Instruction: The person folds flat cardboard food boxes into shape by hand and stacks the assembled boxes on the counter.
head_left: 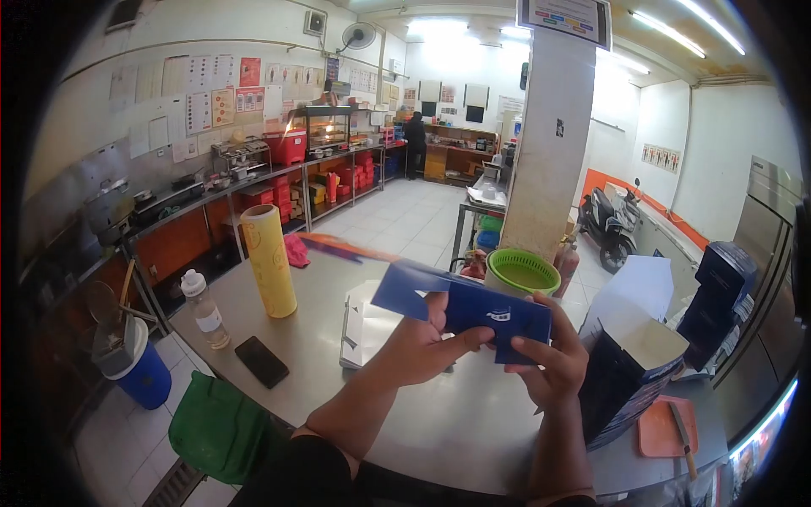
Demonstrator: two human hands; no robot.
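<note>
A dark blue cardboard box blank (473, 306) with a small white print is held up above the table, its flaps partly folded. My left hand (427, 342) grips its lower edge, thumb in front and fingers behind. At its right end my right hand (553, 355) pinches the card, with the thumb near a lower flap. Under the hands, a stack of white card pieces (359, 325) lies on the steel table (312, 393), partly hidden by my left arm. Right of my right hand stands a large open dark blue box (625, 384) with pale card inside.
A yellow film roll (270, 262), a clear bottle (205, 313) and a phone (261, 362) occupy the table's left side. Beyond my hands sits a green basket (524, 270). A knife (683, 435) lies on an orange board (663, 427). A person (414, 144) stands far back.
</note>
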